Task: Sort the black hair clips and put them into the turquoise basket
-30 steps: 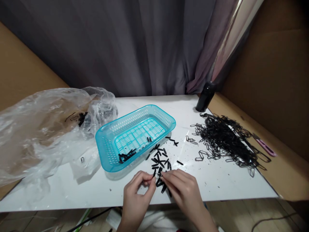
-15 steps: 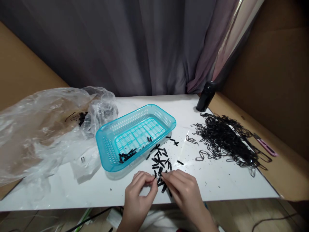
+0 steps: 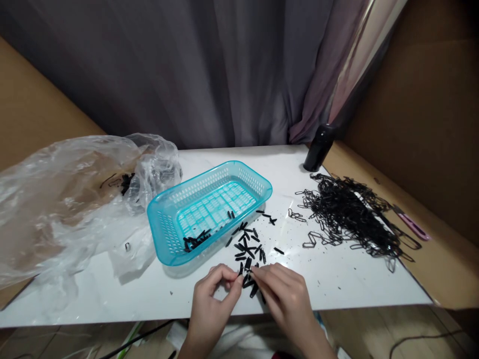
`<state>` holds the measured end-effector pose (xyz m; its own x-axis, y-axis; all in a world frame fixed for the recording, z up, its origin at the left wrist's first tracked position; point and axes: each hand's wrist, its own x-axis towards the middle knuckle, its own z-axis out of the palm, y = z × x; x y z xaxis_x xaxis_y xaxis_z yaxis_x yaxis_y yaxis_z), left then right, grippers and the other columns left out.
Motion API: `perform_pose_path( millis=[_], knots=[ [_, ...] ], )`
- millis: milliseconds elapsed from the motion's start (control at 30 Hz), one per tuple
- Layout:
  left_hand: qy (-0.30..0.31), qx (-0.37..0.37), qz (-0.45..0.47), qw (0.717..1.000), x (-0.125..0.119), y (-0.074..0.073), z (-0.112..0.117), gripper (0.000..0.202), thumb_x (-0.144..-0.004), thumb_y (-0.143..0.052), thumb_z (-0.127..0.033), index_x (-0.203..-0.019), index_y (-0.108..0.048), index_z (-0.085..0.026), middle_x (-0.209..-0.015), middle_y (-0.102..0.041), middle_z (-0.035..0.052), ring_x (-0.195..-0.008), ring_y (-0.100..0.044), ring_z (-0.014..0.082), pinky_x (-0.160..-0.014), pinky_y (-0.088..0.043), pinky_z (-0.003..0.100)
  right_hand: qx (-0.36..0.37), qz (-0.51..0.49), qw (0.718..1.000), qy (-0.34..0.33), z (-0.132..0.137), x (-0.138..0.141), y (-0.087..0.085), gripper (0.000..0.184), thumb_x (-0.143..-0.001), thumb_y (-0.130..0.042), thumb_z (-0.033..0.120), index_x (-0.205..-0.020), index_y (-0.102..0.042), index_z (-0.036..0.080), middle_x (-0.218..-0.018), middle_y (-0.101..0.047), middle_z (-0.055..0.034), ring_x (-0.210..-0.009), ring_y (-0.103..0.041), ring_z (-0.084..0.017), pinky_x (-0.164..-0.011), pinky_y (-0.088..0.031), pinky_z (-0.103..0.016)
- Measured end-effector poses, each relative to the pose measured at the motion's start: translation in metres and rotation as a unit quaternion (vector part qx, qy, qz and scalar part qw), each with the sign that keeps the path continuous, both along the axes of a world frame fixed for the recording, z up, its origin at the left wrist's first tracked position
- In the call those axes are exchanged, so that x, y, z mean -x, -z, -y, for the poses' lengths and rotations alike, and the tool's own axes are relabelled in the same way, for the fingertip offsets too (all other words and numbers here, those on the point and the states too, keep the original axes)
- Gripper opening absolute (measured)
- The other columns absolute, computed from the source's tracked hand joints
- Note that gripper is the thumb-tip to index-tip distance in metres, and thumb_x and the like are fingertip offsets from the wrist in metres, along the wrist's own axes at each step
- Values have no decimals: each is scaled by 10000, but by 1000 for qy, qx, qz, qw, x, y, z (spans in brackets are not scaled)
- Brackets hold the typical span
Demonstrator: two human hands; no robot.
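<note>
Over the front edge of the white table, my left hand (image 3: 215, 294) pinches a small black strip-like piece (image 3: 240, 269) between thumb and forefinger. Close beside it, my right hand (image 3: 286, 291) has its thumb and fingertips pressed together, and what they hold is too small to make out. A loose heap of short black pieces (image 3: 245, 247) lies just beyond and partly under the fingertips. Behind the heap stands a blue plastic basket (image 3: 213, 199), with several black pieces (image 3: 196, 242) gathered at its near left side.
A tangled pile of thin black loops (image 3: 344, 214) covers the right side of the table. Past it are a pink-handled cutter (image 3: 413, 227) and a black cylinder (image 3: 318, 149). A clear plastic bag (image 3: 75, 199) spreads over the left. Cardboard walls (image 3: 422, 109) flank the table.
Both hands stay at nearly the same spot over the heap, fingertips shifting only slightly. The view has moved a little; basket and piles are unchanged.
</note>
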<state>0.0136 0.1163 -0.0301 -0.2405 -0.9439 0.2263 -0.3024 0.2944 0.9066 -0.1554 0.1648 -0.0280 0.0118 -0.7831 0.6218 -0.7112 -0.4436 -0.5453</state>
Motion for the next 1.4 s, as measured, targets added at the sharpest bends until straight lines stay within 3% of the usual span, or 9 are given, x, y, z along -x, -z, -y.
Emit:
perform_pose_path(
  millis=[167, 367, 567, 700, 800, 933, 1067, 1233, 1400],
  knots=[
    [34, -9, -13, 999, -2, -3, -4, 228, -830, -627, -231, -621, -561, -167, -587, -551, -12, -577, -544, 110, -562, -467, 176, -16, 41, 998, 53, 1, 0, 0, 183, -919, -553, 93, -1032, -673, 170, -835, -694, -14, -756, -631, -71, -708, -506, -156],
    [24, -13, -31, 999, -1, 0, -1, 198, -834, -636, -232, -653, -585, -171, -604, -565, -11, -576, -556, 114, -557, -483, 180, -23, 52, 998, 42, 1, 1, -2, 177, -905, -581, 89, -1017, -679, 186, -835, -698, 1, -755, -641, -66, -704, -511, -152],
    [15, 80, 9, 997, -9, -9, -6, 141, -863, -646, -176, -729, -608, -194, -649, -600, -28, -614, -581, 113, -608, -483, 196, -28, 79, 996, 31, 3, 1, -5, 180, -893, -602, 88, -1007, -690, 196, -861, -712, 10, -776, -659, -57, -735, -529, -142],
    [-100, 264, 43, 958, -38, -37, -5, 116, -834, -684, -100, -851, -641, -207, -803, -644, -11, -754, -605, 134, -757, -469, 244, -21, 79, 996, 33, 3, 1, -5, 165, -893, -612, 102, -1001, -699, 192, -850, -711, 11, -772, -658, -53, -728, -528, -141],
    [-193, 325, 104, 920, -55, -53, 9, 86, -836, -725, -142, -862, -666, -198, -828, -656, 13, -767, -607, 163, -789, -443, 301, -20, 75, 996, 37, 2, 1, -5, 154, -890, -622, 108, -994, -702, 188, -849, -709, 14, -770, -657, -46, -722, -524, -135],
    [-239, 324, 213, 890, -63, -50, 33, 91, -905, -692, -283, -960, -722, -217, -919, -703, 53, -887, -647, 227, -898, -403, 377, -21, 76, 996, 32, 2, 2, -5, 148, -892, -623, 112, -992, -702, 185, -860, -711, 12, -791, -664, -46, -742, -531, -135],
    [-248, 324, 213, 888, -60, -41, 36, 189, -902, -697, -298, -1061, -716, -197, -1010, -709, 93, -974, -651, 261, -957, -412, 417, -23, 76, 996, 36, 2, 2, -5, 146, -892, -626, 118, -994, -703, 187, -871, -715, 13, -792, -665, -46, -743, -536, -136],
    [-136, 319, 141, 927, -39, -33, 15, 153, -881, -687, -140, -1017, -683, -212, -937, -692, 33, -881, -646, 177, -867, -475, 303, -26, 86, 995, 50, 2, 1, -5, 136, -891, -629, 118, -983, -696, 193, -875, -713, 23, -792, -667, -35, -744, -534, -122],
    [-3, 228, 184, 956, -14, -17, 8, 114, -934, -621, -207, -1036, -656, -241, -969, -697, 6, -934, -657, 165, -839, -500, 265, -26, 99, 993, 61, 1, 2, -6, 156, -892, -628, 111, -995, -694, 208, -911, -715, 32, -841, -677, -22, -799, -535, -97]
  ],
)
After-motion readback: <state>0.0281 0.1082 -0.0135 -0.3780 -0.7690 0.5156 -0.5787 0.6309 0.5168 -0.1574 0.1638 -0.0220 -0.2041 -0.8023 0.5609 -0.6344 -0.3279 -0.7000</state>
